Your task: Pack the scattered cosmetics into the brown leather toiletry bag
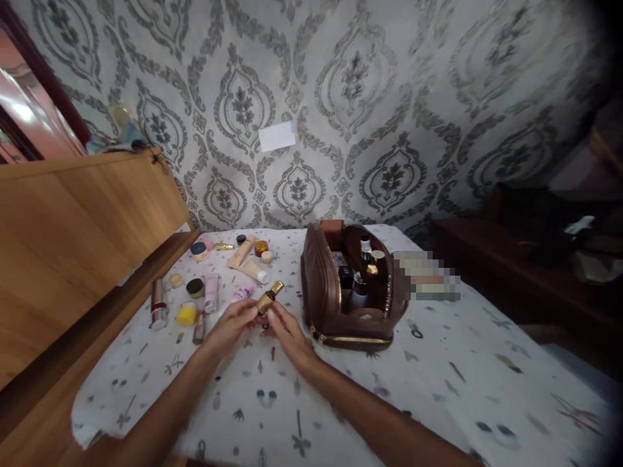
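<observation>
Between both hands, in the middle of the head view, is a small gold cosmetic tube (265, 302) with a dark band, tilted up to the right. My left hand (238, 318) grips its lower left side. From the right, the fingers of my right hand (288, 329) close on its lower end; part of the tube is hidden by them. A brown leather cosmetic bag (321, 295) stands unzipped to the right of my hands, with several bottles inside, among them a black box-shaped item (346, 277). Left of my hands lie a pink tube (211, 293) and a purple-and-white item (243, 294).
Several cosmetics are spread on the white patterned cloth (272, 421): a peach tube (242, 251), an amber jar (261, 248), a yellow jar (187, 315) and a tall bronze bottle (158, 303). A wooden panel (87, 220) borders the left; a patterned wall (302, 97) is behind.
</observation>
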A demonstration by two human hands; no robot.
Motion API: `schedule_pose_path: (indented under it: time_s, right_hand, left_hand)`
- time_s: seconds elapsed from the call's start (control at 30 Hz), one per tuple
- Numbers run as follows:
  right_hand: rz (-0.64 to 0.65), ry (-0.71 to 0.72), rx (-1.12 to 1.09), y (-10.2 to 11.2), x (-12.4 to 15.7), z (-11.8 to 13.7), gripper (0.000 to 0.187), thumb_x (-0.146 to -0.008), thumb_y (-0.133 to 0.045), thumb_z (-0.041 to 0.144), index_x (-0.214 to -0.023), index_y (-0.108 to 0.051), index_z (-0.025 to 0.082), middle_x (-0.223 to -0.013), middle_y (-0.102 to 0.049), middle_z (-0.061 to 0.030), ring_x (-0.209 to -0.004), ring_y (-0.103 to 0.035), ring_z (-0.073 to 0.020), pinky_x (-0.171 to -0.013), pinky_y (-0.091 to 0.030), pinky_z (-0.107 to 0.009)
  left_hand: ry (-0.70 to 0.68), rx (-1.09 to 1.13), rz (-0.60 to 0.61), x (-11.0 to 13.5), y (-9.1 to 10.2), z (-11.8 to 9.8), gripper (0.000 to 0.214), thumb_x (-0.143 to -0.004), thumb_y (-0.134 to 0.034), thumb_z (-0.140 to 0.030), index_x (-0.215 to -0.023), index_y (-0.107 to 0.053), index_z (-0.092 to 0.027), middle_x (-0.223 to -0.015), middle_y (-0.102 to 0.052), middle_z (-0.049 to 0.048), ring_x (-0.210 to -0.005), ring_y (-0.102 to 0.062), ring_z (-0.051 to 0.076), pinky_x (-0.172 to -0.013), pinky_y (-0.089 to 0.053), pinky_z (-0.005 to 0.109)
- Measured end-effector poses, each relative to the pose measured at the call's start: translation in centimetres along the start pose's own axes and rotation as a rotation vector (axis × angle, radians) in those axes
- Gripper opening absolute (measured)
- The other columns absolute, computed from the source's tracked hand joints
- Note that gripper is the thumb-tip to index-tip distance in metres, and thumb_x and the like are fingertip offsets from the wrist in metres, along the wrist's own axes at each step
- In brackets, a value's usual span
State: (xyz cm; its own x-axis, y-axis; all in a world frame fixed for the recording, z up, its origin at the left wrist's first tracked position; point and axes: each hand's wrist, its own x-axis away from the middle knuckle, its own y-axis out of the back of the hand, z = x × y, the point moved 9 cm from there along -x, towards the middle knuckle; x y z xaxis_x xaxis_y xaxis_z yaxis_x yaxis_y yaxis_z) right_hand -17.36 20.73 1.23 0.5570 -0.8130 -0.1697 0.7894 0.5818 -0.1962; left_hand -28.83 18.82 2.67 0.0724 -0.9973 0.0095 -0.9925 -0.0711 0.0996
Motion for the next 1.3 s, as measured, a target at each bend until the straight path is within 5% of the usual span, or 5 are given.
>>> schedule_pose_path:
  time_s: [0.17, 0.33, 0.7, 0.9, 1.3]
  right_hand:
    - [-0.038, 0.013, -0.031, 0.2, 0.2, 0.8, 0.051, -0.087, -0.050, 0.066, -0.111, -0.060, 0.023, -0.111, -0.065, -0.0080, -0.098, -0.064, -0.0221, -0.085, -0.055, -0.036]
    - [-0.082, 0.018, -0.052, 0.8, 0.3, 0.6, 0.042, -0.085, -0.058, 0.061, -0.094, -0.056, 0.020, -0.095, -0.062, -0.0045, -0.097, -0.060, -0.0205, -0.087, -0.052, -0.033]
    - [-0.014, -0.013, 0.171, 0.1, 0.1, -0.4, 0.034, -0.080, -0.061, 0.053, -0.082, -0.051, 0.021, -0.065, -0.049, 0.0046, -0.055, -0.047, -0.0115, -0.050, -0.039, -0.023]
    - [-0.020, 0.016, 0.256, 0.2, 0.1, 0.1, 0.030, -0.079, -0.061, 0.049, -0.079, -0.053, 0.020, -0.062, -0.045, 0.0052, -0.056, -0.042, -0.0119, -0.052, -0.034, -0.024]
    - [-0.077, 0.059, 0.309, 0.3, 0.6, 0.9, 0.021, -0.074, -0.064, 0.037, -0.077, -0.052, 0.021, -0.066, -0.048, 0.0043, -0.062, -0.043, -0.0133, -0.058, -0.034, -0.024]
  left_hand:
    - [-0.075, 0.111, 0.115, 0.4, -2.1, -0.6, 0.043, -0.077, -0.073, -0.049, -0.102, -0.068, -0.015, -0.100, -0.069, 0.0090, -0.086, -0.062, 0.020, -0.073, -0.046, 0.028]
    - [-0.241, -0.313, 0.088, 0.8, -2.3, -1.9, 0.032, -0.084, -0.064, -0.047, -0.093, -0.064, -0.017, -0.091, -0.063, 0.0042, -0.086, -0.057, 0.019, -0.076, -0.046, 0.030]
    - [-0.325, -0.144, -0.062, 1.3, 0.6, -3.2, 0.053, -0.091, -0.054, -0.049, -0.134, -0.048, -0.019, -0.102, -0.058, 0.0057, -0.092, -0.056, 0.019, -0.076, -0.046, 0.027]
    - [-0.263, -0.122, -0.053, 1.1, 0.8, -2.8, 0.040, -0.087, -0.059, -0.051, -0.105, -0.066, -0.016, -0.085, -0.058, 0.0025, -0.068, -0.050, 0.013, -0.061, -0.041, 0.024]
    - [-0.237, -0.222, -0.206, 1.1, 2.4, -2.0, 0.043, -0.089, -0.051, -0.056, -0.067, -0.051, -0.019, -0.055, -0.045, -0.0045, -0.052, -0.041, 0.011, -0.053, -0.032, 0.024]
